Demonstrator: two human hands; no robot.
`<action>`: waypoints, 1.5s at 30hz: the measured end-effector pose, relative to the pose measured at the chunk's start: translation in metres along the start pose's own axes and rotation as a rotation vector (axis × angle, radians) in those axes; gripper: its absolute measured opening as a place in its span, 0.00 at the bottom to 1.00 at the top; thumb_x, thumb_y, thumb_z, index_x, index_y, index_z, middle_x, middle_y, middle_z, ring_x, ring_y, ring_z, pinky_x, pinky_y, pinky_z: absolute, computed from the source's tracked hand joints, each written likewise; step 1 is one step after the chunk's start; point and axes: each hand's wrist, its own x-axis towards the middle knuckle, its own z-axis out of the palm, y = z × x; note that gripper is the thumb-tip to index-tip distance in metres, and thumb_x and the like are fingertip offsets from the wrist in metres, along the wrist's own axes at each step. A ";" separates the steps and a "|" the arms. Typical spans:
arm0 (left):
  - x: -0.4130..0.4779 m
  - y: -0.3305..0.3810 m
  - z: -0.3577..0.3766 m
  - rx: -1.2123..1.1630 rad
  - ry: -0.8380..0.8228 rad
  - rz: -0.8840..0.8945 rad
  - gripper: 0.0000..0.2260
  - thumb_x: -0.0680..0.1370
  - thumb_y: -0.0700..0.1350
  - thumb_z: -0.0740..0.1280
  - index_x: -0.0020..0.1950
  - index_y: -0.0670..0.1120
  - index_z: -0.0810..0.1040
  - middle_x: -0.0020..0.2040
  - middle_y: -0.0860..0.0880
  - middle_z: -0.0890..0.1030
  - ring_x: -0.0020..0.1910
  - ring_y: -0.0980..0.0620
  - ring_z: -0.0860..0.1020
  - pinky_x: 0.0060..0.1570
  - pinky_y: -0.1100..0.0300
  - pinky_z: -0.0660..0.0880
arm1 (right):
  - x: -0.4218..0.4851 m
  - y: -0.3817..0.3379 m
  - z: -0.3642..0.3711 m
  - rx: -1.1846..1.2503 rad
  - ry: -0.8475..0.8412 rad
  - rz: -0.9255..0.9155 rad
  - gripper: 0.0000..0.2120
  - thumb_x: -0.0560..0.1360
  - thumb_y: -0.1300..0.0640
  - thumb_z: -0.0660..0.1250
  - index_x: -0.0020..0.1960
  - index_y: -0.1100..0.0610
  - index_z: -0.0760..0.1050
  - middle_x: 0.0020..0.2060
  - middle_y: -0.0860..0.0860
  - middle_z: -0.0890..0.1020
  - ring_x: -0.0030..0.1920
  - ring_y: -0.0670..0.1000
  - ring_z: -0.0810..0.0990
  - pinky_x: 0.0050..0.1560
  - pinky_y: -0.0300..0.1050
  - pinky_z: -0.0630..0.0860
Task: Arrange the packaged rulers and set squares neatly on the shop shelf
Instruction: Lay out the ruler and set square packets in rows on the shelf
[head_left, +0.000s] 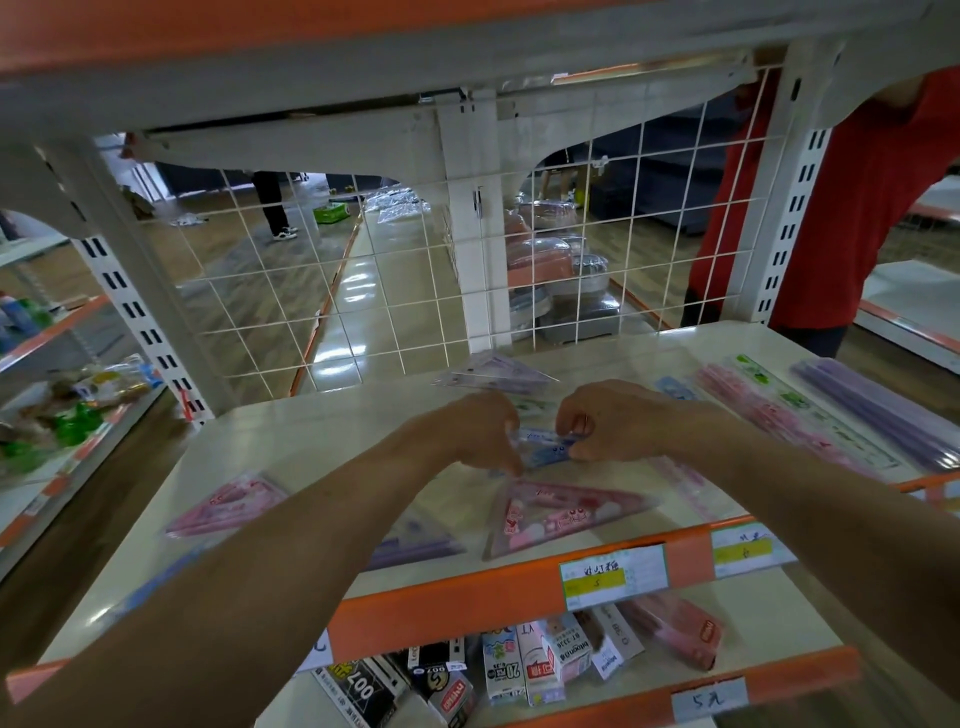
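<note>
The blue pack (546, 450) is at the middle of the frame, just above the shelf (311, 441), held between my two hands: my left hand (483, 431) has curled fingers on its left end and my right hand (608, 421) pinches its right end, so both are clamped on it. The wrapper looks slick, and I hold it only by its ends. If one pinch slips, I judge the pack would swing down and land skewed on the pink set square (561, 514) lying just below it in the frame, knocking that one out of line or toward the orange front edge. My forearms also pass low over the packs at lower left, the pink pack (223, 506) and the purple pack (415, 545), so a careless pull-back could drag those askew. My hands hide most of the blue pack and the view is blurred, so I cannot tell whether it holds a ruler or a set square. Its long axis runs left to right across the frame, roughly along the shelf's front edge, with the right end a touch lower in the frame. The rulers (779, 415) at the right lie the other way, front to back, and the wire grid (415, 286) closes the shelf at the top.
</note>
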 end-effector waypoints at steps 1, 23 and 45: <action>0.001 0.000 0.000 0.005 0.010 0.004 0.23 0.72 0.50 0.72 0.64 0.43 0.76 0.58 0.45 0.78 0.57 0.46 0.76 0.54 0.59 0.72 | 0.000 0.000 0.000 -0.005 -0.002 0.000 0.15 0.76 0.52 0.66 0.62 0.51 0.74 0.60 0.50 0.74 0.60 0.50 0.73 0.58 0.41 0.70; 0.033 -0.046 -0.016 -0.075 0.144 -0.246 0.13 0.74 0.47 0.68 0.53 0.40 0.79 0.49 0.45 0.80 0.48 0.47 0.78 0.45 0.58 0.75 | 0.051 -0.011 0.001 0.040 0.132 0.009 0.12 0.77 0.59 0.60 0.57 0.55 0.78 0.54 0.51 0.79 0.54 0.52 0.77 0.53 0.43 0.71; 0.045 -0.039 -0.022 -0.235 -0.064 -0.293 0.23 0.69 0.47 0.76 0.60 0.40 0.76 0.48 0.44 0.79 0.36 0.52 0.75 0.32 0.64 0.72 | 0.087 -0.015 -0.009 0.049 -0.138 0.088 0.11 0.72 0.53 0.69 0.52 0.56 0.77 0.48 0.52 0.79 0.46 0.51 0.77 0.41 0.41 0.70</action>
